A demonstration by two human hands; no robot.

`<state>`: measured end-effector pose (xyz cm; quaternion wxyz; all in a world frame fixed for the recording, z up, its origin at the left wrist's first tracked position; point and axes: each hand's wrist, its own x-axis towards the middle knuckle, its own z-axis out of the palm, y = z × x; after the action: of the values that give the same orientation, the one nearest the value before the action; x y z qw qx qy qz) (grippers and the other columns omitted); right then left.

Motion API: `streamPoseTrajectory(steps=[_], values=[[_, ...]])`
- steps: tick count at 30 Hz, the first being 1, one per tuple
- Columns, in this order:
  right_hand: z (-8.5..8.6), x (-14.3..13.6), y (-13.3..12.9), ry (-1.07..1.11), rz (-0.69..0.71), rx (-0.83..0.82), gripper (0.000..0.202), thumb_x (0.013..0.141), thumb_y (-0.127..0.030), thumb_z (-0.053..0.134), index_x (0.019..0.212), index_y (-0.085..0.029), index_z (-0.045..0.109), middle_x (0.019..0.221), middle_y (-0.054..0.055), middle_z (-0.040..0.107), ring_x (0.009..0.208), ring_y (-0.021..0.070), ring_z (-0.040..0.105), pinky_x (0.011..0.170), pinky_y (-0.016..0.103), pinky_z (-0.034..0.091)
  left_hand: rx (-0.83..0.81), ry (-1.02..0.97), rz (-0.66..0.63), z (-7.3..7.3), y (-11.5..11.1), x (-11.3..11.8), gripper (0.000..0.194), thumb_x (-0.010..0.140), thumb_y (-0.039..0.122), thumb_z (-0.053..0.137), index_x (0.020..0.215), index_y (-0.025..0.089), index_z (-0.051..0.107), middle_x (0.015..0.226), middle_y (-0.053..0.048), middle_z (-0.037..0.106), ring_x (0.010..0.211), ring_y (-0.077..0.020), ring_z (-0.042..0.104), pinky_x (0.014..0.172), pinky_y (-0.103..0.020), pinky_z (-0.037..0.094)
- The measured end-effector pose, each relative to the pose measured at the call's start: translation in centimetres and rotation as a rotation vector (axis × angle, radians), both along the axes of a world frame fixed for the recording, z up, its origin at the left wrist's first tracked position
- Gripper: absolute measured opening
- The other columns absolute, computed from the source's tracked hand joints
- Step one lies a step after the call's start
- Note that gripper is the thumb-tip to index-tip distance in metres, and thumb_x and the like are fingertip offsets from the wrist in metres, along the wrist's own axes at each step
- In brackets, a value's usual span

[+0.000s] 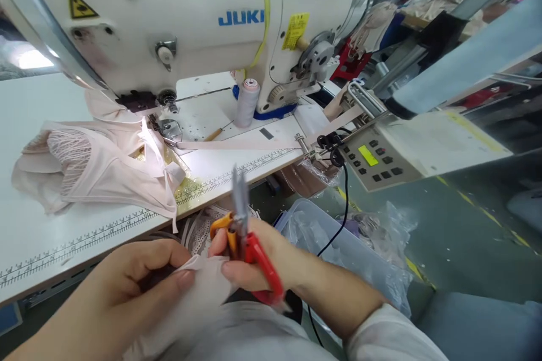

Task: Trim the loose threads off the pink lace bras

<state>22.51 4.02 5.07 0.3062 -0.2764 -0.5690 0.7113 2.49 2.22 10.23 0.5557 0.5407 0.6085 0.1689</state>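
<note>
My left hand (139, 282) pinches the edge of a pale pink fabric piece (199, 287) between thumb and fingers, close to my lap. Facing it, my right hand (258, 259) is closed around scissors (241, 208) with one orange and one red handle. Their blades point up and away from the cloth, slightly blurred. The right thumb and fingertips also meet the fabric's right side. On the table beyond, a pale pink garment (105, 163) with a gathered lace part lies under the needle area of the white sewing machine (190, 28).
A pink tape (245, 145) runs from a feeder box (372, 152) to the machine foot. A thread cone (247, 102) stands by the machine's base. Below the table's ruler edge sits a clear plastic bin (305, 214) with bags. A black cable (345, 208) hangs beside it.
</note>
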Motion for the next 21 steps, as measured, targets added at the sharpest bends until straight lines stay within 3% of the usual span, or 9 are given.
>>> streamPoseTrajectory(steps=[3, 5, 8, 11, 13, 18, 21], values=[[3.0, 1.4, 1.0, 0.03, 0.04, 0.14, 0.009, 0.075, -0.022, 0.054, 0.082, -0.02, 0.049, 0.075, 0.0, 0.052, 0.061, 0.0123, 0.049, 0.056, 0.025, 0.044, -0.072, -0.134, -0.072, 1.4, -0.1, 0.3, 0.028, 0.071, 0.048, 0.066, 0.065, 0.021, 0.067, 0.058, 0.003, 0.06, 0.051, -0.0105, 0.048, 0.044, -0.016, 0.037], [3.4, 2.0, 1.5, -0.118, 0.011, 0.303, 0.01, 0.074, -0.018, 0.057, 0.082, -0.02, 0.051, 0.073, -0.001, 0.052, 0.059, 0.0115, 0.047, 0.053, 0.023, 0.042, -0.032, -0.206, -0.104, 0.3, 0.3, 0.4, 0.032, 0.076, 0.05, 0.062, 0.067, 0.02, 0.065, 0.06, 0.002, 0.059, 0.054, -0.0112, 0.048, 0.047, -0.018, 0.038], [1.9, 2.2, 2.2, -0.433, -0.09, 0.477, 0.009, 0.073, -0.016, 0.059, 0.074, -0.019, 0.05, 0.067, -0.002, 0.052, 0.057, 0.0113, 0.046, 0.05, 0.022, 0.038, -0.03, -0.268, -0.045, -3.0, 1.2, 0.8, 0.035, 0.08, 0.05, 0.057, 0.069, 0.018, 0.059, 0.061, 0.003, 0.053, 0.055, -0.0106, 0.044, 0.05, -0.019, 0.036], [0.0, 2.0, 2.4, -0.492, -0.175, 0.469, 0.008, 0.077, -0.021, 0.06, 0.078, -0.019, 0.052, 0.076, 0.0, 0.059, 0.065, 0.0133, 0.053, 0.057, 0.023, 0.042, -0.039, -0.242, -0.05, -5.5, 1.6, 1.5, 0.036, 0.079, 0.051, 0.055, 0.07, 0.016, 0.056, 0.061, 0.004, 0.049, 0.055, -0.0108, 0.042, 0.05, -0.021, 0.034], [-0.6, 1.7, 2.1, -0.456, -0.204, 0.453, 0.012, 0.078, -0.025, 0.063, 0.081, -0.019, 0.053, 0.079, 0.001, 0.061, 0.066, 0.0135, 0.054, 0.059, 0.024, 0.043, -0.019, -0.208, -0.096, -6.1, 1.7, 1.9, 0.036, 0.08, 0.051, 0.051, 0.071, 0.016, 0.055, 0.062, 0.003, 0.049, 0.056, -0.0115, 0.041, 0.051, -0.022, 0.034], [-1.3, 0.4, 1.4, -0.428, -0.284, 0.408, 0.019, 0.077, -0.031, 0.065, 0.073, -0.019, 0.05, 0.072, 0.0, 0.057, 0.061, 0.0129, 0.05, 0.055, 0.024, 0.042, 0.079, -0.104, -0.246, -6.0, 2.1, 2.0, 0.031, 0.084, 0.042, 0.042, 0.066, 0.018, 0.05, 0.062, 0.003, 0.045, 0.056, -0.0118, 0.041, 0.051, -0.023, 0.032], [-1.9, 0.1, 1.3, -0.406, -0.343, 0.321, 0.018, 0.077, -0.031, 0.063, 0.074, -0.02, 0.05, 0.072, 0.0, 0.056, 0.06, 0.013, 0.049, 0.054, 0.024, 0.042, 0.075, -0.145, -0.3, -6.2, 2.2, 0.9, 0.022, 0.082, 0.033, 0.046, 0.071, 0.018, 0.057, 0.065, 0.002, 0.055, 0.059, -0.0139, 0.05, 0.053, -0.023, 0.038]])
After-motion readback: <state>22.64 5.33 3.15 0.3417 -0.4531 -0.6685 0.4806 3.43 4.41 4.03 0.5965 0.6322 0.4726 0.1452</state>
